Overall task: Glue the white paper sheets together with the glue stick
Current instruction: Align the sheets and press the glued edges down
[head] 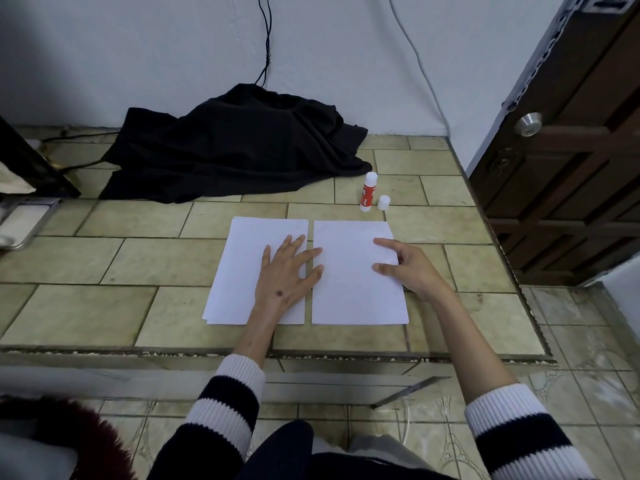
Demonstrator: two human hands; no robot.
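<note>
While two white paper sheets lie side by side on the tiled table (104,258), narrow gap betw. them, left sheet (239,271) sits under left hand (285,271): palm flat, fingers spread, tips reaching onto right sheet (349,289). Right hand (408,266) on right sheet's right edge, loosely curled, index finger and thumb pressing paper, gripping nothing. Glue stick (368,192) upright, uncapped, just beyond right sheet's far edge; white cap (383,202) beside it. Black cloth (235,147) heaped further back by wall. Striped sleeves pushed up forearms.
</note>
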